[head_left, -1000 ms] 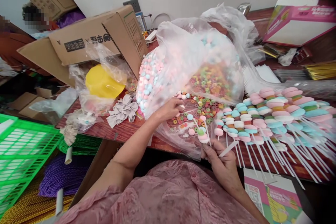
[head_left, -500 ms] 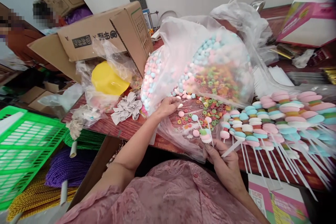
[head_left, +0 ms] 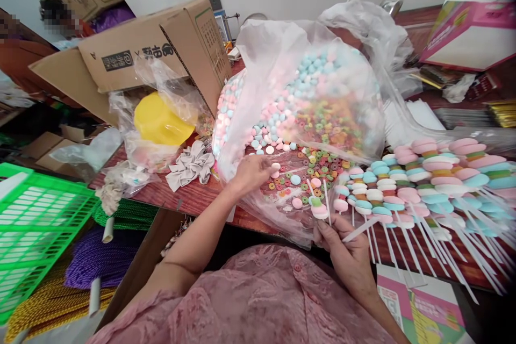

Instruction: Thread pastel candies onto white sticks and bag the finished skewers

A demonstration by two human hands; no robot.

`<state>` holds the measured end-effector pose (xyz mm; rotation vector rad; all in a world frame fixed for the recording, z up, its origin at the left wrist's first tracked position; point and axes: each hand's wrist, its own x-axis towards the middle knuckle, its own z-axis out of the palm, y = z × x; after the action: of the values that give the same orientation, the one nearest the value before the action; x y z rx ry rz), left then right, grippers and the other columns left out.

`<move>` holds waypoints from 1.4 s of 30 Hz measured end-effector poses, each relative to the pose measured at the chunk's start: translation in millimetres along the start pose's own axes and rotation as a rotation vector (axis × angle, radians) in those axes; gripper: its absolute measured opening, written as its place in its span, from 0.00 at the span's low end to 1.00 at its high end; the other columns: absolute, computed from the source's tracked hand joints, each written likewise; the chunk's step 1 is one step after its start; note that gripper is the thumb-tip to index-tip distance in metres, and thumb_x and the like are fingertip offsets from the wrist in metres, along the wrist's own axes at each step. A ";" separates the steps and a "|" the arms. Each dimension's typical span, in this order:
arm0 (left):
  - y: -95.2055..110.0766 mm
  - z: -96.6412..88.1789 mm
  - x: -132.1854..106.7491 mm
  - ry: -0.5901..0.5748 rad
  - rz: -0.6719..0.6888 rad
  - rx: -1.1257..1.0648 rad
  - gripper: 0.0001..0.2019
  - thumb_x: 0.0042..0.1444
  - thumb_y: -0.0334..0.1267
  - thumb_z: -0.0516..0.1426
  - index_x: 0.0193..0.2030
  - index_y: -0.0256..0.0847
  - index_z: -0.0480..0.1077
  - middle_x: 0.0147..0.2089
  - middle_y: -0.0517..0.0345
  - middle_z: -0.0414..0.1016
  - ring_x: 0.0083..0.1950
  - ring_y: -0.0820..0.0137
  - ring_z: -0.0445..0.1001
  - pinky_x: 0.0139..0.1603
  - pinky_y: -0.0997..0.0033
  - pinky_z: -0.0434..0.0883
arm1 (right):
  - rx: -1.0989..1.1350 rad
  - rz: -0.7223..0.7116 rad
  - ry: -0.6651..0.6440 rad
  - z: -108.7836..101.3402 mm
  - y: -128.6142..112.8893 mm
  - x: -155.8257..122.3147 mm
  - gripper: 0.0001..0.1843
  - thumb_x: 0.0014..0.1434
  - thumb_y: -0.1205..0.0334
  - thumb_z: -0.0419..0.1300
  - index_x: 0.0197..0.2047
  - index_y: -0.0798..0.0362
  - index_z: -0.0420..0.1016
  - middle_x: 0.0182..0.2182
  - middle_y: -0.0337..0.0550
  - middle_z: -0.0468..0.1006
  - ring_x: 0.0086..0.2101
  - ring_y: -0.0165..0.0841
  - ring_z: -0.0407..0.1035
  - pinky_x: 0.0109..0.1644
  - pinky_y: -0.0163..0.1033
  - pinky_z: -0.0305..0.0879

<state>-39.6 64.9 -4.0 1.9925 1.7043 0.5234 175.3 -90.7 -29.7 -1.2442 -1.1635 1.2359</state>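
Note:
My right hand (head_left: 342,239) grips several white sticks. One carries a short stack, a green piece over a pink-and-white marshmallow (head_left: 320,212); another white stick (head_left: 326,196) stands bare beside it, and a further one points out sideways. My left hand (head_left: 253,174) is over the spread plastic, thumb and fingers pinched at a small pale marshmallow (head_left: 276,167). Loose near it lie a blue marshmallow (head_left: 295,179), a pink marshmallow (head_left: 297,203) and colourful ring candies (head_left: 318,164). Right of my right hand, finished-looking marshmallow skewers (head_left: 403,185) lie in rows.
Behind my hands, a large clear bag (head_left: 262,59) holds marshmallows and ring candies. A cardboard box (head_left: 141,59), yellow bowl-like item (head_left: 161,121) and grey cloth (head_left: 191,166) are at left. A green basket (head_left: 36,236) stands below the table's left end. Another person (head_left: 24,64) is far left.
My left hand has come slightly down and closer to a pink marshmallow, the pale piece at its fingertips now against it. My right hand keeps its sticks; the view has shifted a little.

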 end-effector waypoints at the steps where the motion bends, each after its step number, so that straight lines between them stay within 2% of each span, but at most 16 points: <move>1: 0.8 2.9 -5.8 -0.023 0.030 0.057 0.12 0.55 0.46 0.60 0.31 0.39 0.78 0.30 0.55 0.77 0.33 0.65 0.71 0.37 0.68 0.65 | -0.014 -0.003 -0.002 0.8 -0.4 0.6 0.16 0.65 0.53 0.57 0.29 0.53 0.70 0.19 0.34 0.64 0.21 0.27 0.55 0.24 0.34 0.50; 5: 1.8 14.5 -19.5 -0.011 0.113 0.153 0.11 0.59 0.40 0.57 0.30 0.39 0.77 0.34 0.51 0.76 0.38 0.62 0.72 0.42 0.64 0.66 | -0.049 -0.015 -0.034 3.2 0.2 1.2 0.18 0.65 0.54 0.56 0.26 0.53 0.68 0.21 0.36 0.66 0.23 0.28 0.58 0.26 0.34 0.53; 9: -2.3 19.9 -22.2 0.087 0.178 0.102 0.08 0.59 0.38 0.58 0.34 0.39 0.77 0.36 0.51 0.75 0.42 0.62 0.71 0.47 0.63 0.66 | -0.021 0.013 -0.019 2.0 3.8 -0.5 0.15 0.65 0.53 0.57 0.30 0.53 0.70 0.21 0.35 0.65 0.22 0.28 0.57 0.25 0.34 0.52; 13: -5.8 25.8 -15.1 0.188 0.288 0.087 0.07 0.60 0.37 0.57 0.33 0.39 0.75 0.40 0.51 0.75 0.45 0.63 0.70 0.50 0.63 0.65 | -0.018 0.018 -0.019 1.8 6.7 -2.2 0.17 0.65 0.54 0.57 0.27 0.53 0.68 0.21 0.35 0.65 0.23 0.27 0.57 0.25 0.34 0.51; 15: -6.8 29.0 -8.9 0.173 0.322 0.101 0.08 0.60 0.35 0.57 0.30 0.39 0.73 0.37 0.52 0.75 0.44 0.64 0.70 0.49 0.63 0.65 | -0.031 0.007 -0.029 2.9 7.5 -2.6 0.17 0.65 0.54 0.57 0.26 0.53 0.68 0.21 0.36 0.66 0.23 0.27 0.57 0.25 0.33 0.51; 18: -7.9 31.6 -2.5 0.137 0.286 0.075 0.07 0.59 0.34 0.57 0.31 0.39 0.73 0.33 0.55 0.74 0.40 0.65 0.69 0.47 0.64 0.65 | -0.057 -0.008 -0.022 3.9 8.4 -2.6 0.16 0.64 0.53 0.57 0.28 0.53 0.70 0.21 0.36 0.66 0.23 0.28 0.57 0.25 0.34 0.52; 20: -8.4 31.5 -2.8 0.151 0.267 0.047 0.05 0.58 0.34 0.57 0.39 0.39 0.75 0.36 0.55 0.75 0.42 0.65 0.70 0.48 0.64 0.66 | -0.061 -0.004 -0.011 3.6 9.6 -2.5 0.15 0.64 0.52 0.57 0.31 0.53 0.73 0.21 0.36 0.65 0.22 0.28 0.57 0.24 0.34 0.51; 23: -8.0 29.7 -8.9 0.150 0.337 0.101 0.16 0.58 0.32 0.56 0.53 0.39 0.73 0.46 0.50 0.74 0.49 0.61 0.68 0.54 0.60 0.66 | -0.058 0.007 -0.005 2.9 12.1 -2.4 0.16 0.64 0.50 0.57 0.30 0.53 0.72 0.20 0.36 0.65 0.22 0.28 0.57 0.24 0.34 0.51; 25: -7.1 28.0 -13.7 0.096 0.386 0.167 0.16 0.58 0.32 0.56 0.52 0.39 0.74 0.48 0.47 0.73 0.51 0.59 0.66 0.55 0.58 0.66 | -0.063 0.007 -0.015 3.2 12.5 -2.1 0.19 0.64 0.50 0.57 0.26 0.53 0.69 0.20 0.36 0.66 0.22 0.28 0.57 0.24 0.34 0.51; 28: -6.0 26.2 -17.7 0.043 0.389 0.160 0.11 0.59 0.33 0.56 0.45 0.40 0.78 0.46 0.46 0.74 0.51 0.57 0.67 0.54 0.55 0.66 | -0.089 -0.012 -0.022 5.2 8.8 -0.7 0.21 0.64 0.49 0.57 0.23 0.52 0.65 0.20 0.37 0.66 0.22 0.28 0.58 0.25 0.34 0.53; 31: -4.4 26.4 -19.5 0.071 0.347 -0.016 0.10 0.56 0.29 0.57 0.42 0.38 0.79 0.44 0.47 0.77 0.50 0.59 0.70 0.56 0.53 0.67 | -0.122 -0.048 -0.021 7.1 2.7 1.2 0.21 0.64 0.49 0.56 0.23 0.51 0.64 0.19 0.37 0.66 0.22 0.29 0.59 0.26 0.35 0.56; 34: 1.4 27.1 -24.6 0.094 0.193 -0.400 0.11 0.51 0.29 0.62 0.42 0.37 0.79 0.42 0.49 0.80 0.44 0.62 0.75 0.50 0.57 0.71 | -0.158 -0.066 -0.033 7.6 0.2 2.6 0.21 0.64 0.50 0.56 0.23 0.52 0.65 0.19 0.36 0.66 0.22 0.29 0.59 0.27 0.35 0.56; 36: 7.5 25.9 -30.5 0.031 0.048 -0.730 0.14 0.46 0.34 0.67 0.42 0.37 0.79 0.39 0.51 0.81 0.38 0.65 0.76 0.42 0.63 0.73 | -0.183 -0.074 -0.042 7.4 1.6 2.9 0.20 0.64 0.50 0.55 0.24 0.52 0.67 0.20 0.36 0.66 0.23 0.30 0.59 0.28 0.35 0.56; 38: 13.4 22.9 -37.2 -0.091 -0.070 -0.995 0.19 0.40 0.38 0.71 0.41 0.37 0.79 0.36 0.54 0.81 0.34 0.68 0.76 0.36 0.67 0.74 | -0.208 -0.076 -0.057 7.0 4.4 2.9 0.18 0.65 0.51 0.55 0.27 0.52 0.68 0.21 0.36 0.65 0.24 0.30 0.60 0.29 0.35 0.56; 40: 17.1 19.2 -43.1 -0.195 -0.134 -1.151 0.21 0.36 0.40 0.73 0.40 0.37 0.80 0.33 0.55 0.81 0.30 0.70 0.75 0.31 0.71 0.72 | -0.228 -0.070 -0.083 6.7 7.4 2.7 0.18 0.67 0.52 0.53 0.27 0.52 0.68 0.22 0.35 0.65 0.25 0.30 0.60 0.31 0.35 0.56; 42: 17.9 16.2 -47.3 -0.228 -0.161 -1.231 0.21 0.34 0.39 0.74 0.38 0.37 0.80 0.32 0.56 0.81 0.28 0.72 0.74 0.28 0.73 0.71 | -0.243 -0.059 -0.116 6.8 9.5 2.7 0.19 0.68 0.52 0.52 0.27 0.51 0.66 0.22 0.35 0.64 0.25 0.30 0.60 0.32 0.36 0.56</move>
<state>-23.5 14.3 -6.5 0.9535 0.9436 0.9314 168.5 -88.4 -39.2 -1.3187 -1.4598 1.1605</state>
